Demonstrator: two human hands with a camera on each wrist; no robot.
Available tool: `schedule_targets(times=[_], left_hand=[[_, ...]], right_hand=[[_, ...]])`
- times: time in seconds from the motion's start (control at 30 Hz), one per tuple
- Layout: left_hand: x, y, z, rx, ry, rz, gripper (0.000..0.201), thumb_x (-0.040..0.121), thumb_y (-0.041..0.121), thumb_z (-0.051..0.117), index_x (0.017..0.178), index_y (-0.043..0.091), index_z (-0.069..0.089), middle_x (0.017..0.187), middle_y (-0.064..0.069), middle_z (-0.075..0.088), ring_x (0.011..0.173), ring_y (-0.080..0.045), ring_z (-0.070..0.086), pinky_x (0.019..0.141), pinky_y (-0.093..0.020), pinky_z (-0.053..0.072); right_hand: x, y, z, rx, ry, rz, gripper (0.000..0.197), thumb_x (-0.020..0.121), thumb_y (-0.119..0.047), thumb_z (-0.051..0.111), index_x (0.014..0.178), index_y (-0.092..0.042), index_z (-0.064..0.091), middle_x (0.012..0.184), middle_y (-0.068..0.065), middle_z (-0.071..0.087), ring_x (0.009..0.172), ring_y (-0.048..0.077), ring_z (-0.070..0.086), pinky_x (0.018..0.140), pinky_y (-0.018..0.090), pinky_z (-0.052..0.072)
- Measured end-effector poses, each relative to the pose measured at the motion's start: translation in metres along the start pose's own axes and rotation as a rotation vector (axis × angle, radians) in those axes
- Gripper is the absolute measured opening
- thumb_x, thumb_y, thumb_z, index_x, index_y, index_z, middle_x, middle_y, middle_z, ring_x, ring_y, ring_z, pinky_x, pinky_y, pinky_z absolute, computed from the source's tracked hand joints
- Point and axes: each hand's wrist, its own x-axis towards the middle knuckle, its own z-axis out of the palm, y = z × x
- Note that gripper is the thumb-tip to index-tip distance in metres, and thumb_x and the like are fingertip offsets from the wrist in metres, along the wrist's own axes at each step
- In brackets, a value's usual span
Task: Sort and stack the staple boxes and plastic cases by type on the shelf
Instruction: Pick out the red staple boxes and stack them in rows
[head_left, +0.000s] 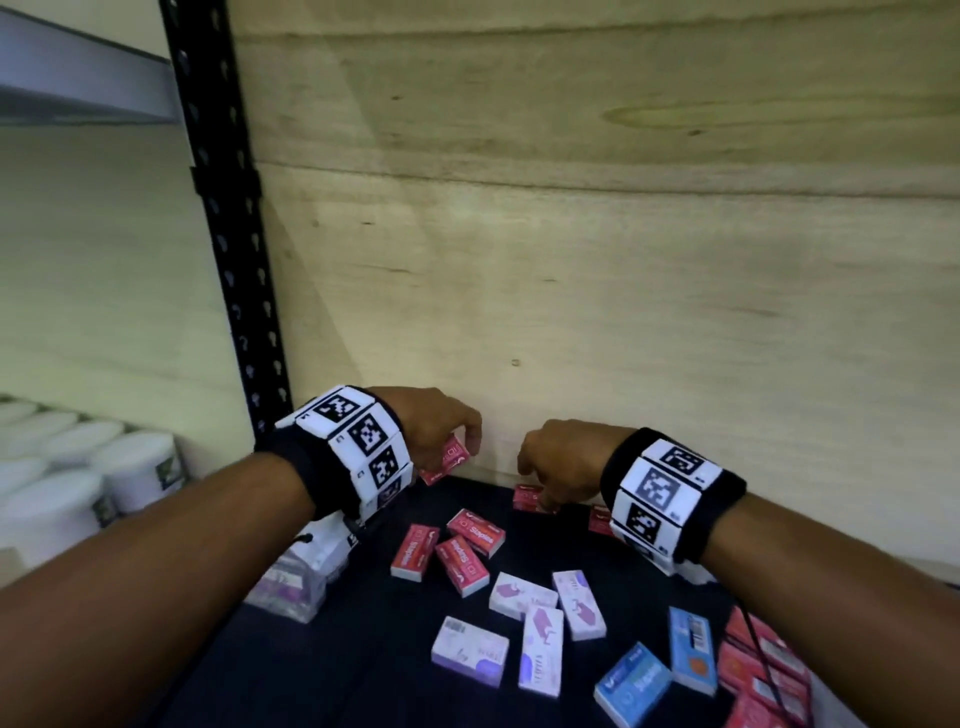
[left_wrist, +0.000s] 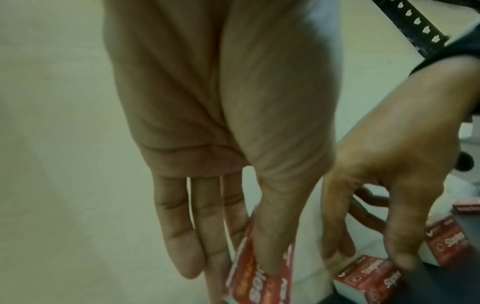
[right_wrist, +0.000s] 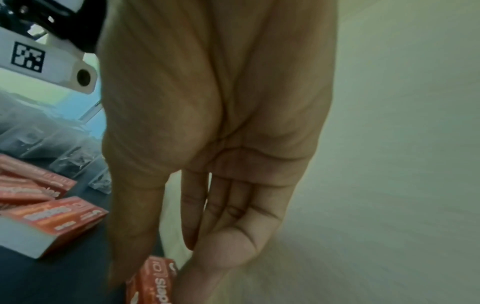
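My left hand (head_left: 462, 441) pinches a red staple box (head_left: 448, 461) between thumb and fingers, holding it tilted above the back left of the dark shelf (head_left: 363, 660); the left wrist view shows the thumb lying across this box (left_wrist: 259, 283). My right hand (head_left: 540, 493) reaches down at the back, with thumb and fingers on either side of another red staple box (head_left: 525, 496) that lies on the shelf (right_wrist: 155, 288). Three more red boxes (head_left: 462, 551) lie loose in the middle. Clear plastic cases (head_left: 291, 587) sit under my left forearm.
Several white-and-purple boxes (head_left: 540, 623) and two blue boxes (head_left: 660, 670) lie near the front. A group of red boxes (head_left: 763, 670) sits at the right edge. A plywood wall (head_left: 571, 260) closes the back; a black upright (head_left: 228, 234) and white jars (head_left: 78, 467) stand left.
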Motion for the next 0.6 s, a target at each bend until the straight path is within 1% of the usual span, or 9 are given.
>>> schedule_targets(times=[0.07,0.13,0.2,0.3,0.37,0.43,0.47,0.53,0.6], left_hand=[[-0.004,-0.008,0.001,-0.029,0.026,-0.014,0.042,0.086,0.005,0.059,0.119,0.030,0.048,0.098,0.002,0.064,0.085,-0.019,0.065,0.081,-0.036,0.054],[-0.009,-0.014,0.001,-0.025,0.057,-0.023,0.037,0.084,0.006,0.061,0.111,0.028,0.047,0.093,0.004,0.060,0.086,-0.019,0.060,0.081,-0.036,0.052],[-0.014,-0.018,0.001,-0.030,0.079,-0.029,0.034,0.084,0.006,0.062,0.106,0.027,0.046,0.092,0.006,0.056,0.083,-0.017,0.057,0.074,-0.032,0.050],[-0.021,-0.023,-0.001,-0.063,0.098,-0.046,0.036,0.084,0.007,0.064,0.110,0.027,0.047,0.092,0.007,0.055,0.073,-0.011,0.053,0.060,-0.023,0.042],[-0.024,-0.024,-0.001,-0.073,0.087,-0.047,0.045,0.085,0.010,0.067,0.120,0.030,0.048,0.101,0.006,0.059,0.074,-0.009,0.053,0.063,-0.023,0.044],[-0.025,-0.023,-0.001,-0.063,0.089,-0.047,0.047,0.085,0.013,0.068,0.125,0.032,0.051,0.108,0.005,0.061,0.084,-0.011,0.057,0.074,-0.025,0.049],[-0.025,-0.021,-0.002,-0.062,0.096,-0.046,0.043,0.085,0.015,0.068,0.123,0.031,0.056,0.106,0.007,0.061,0.088,-0.012,0.058,0.076,-0.026,0.049],[-0.024,-0.020,-0.002,-0.067,0.102,-0.048,0.031,0.085,0.017,0.067,0.113,0.029,0.063,0.098,0.010,0.059,0.089,-0.011,0.058,0.074,-0.024,0.047],[-0.021,-0.018,-0.001,-0.083,0.114,-0.059,0.025,0.084,0.018,0.069,0.107,0.028,0.064,0.093,0.012,0.059,0.087,-0.010,0.057,0.072,-0.023,0.045]], right_hand=[[0.004,-0.006,0.003,-0.029,-0.026,-0.015,0.042,0.087,-0.027,0.072,0.123,-0.007,0.062,0.116,0.011,0.067,0.101,0.029,0.065,0.078,0.030,0.051],[0.005,-0.010,0.006,-0.051,-0.036,-0.018,0.037,0.090,-0.025,0.069,0.120,-0.006,0.062,0.116,0.013,0.065,0.099,0.029,0.064,0.073,0.030,0.048],[0.006,-0.013,0.008,-0.070,-0.036,-0.021,0.032,0.091,-0.022,0.067,0.117,-0.005,0.061,0.115,0.013,0.065,0.095,0.028,0.063,0.071,0.029,0.045],[0.008,-0.018,0.011,-0.087,-0.057,-0.036,0.037,0.091,-0.022,0.067,0.123,-0.004,0.059,0.119,0.012,0.064,0.104,0.028,0.063,0.075,0.029,0.046],[0.008,-0.020,0.011,-0.062,-0.048,-0.047,0.040,0.090,-0.022,0.069,0.126,-0.007,0.060,0.120,0.011,0.064,0.105,0.028,0.063,0.081,0.031,0.049],[0.007,-0.019,0.009,-0.011,-0.032,-0.043,0.042,0.087,-0.023,0.071,0.125,-0.011,0.060,0.119,0.009,0.064,0.104,0.027,0.063,0.083,0.033,0.051],[0.005,-0.018,0.007,0.016,-0.024,-0.040,0.042,0.085,-0.025,0.073,0.123,-0.013,0.061,0.117,0.008,0.065,0.102,0.026,0.064,0.082,0.033,0.052],[0.002,-0.012,0.002,0.072,-0.020,-0.032,0.039,0.081,-0.028,0.076,0.116,-0.015,0.063,0.112,0.006,0.067,0.096,0.023,0.064,0.074,0.032,0.051],[-0.003,-0.004,-0.002,0.130,-0.017,-0.022,0.036,0.078,-0.031,0.078,0.108,-0.020,0.060,0.108,0.001,0.067,0.090,0.019,0.062,0.064,0.027,0.045]])
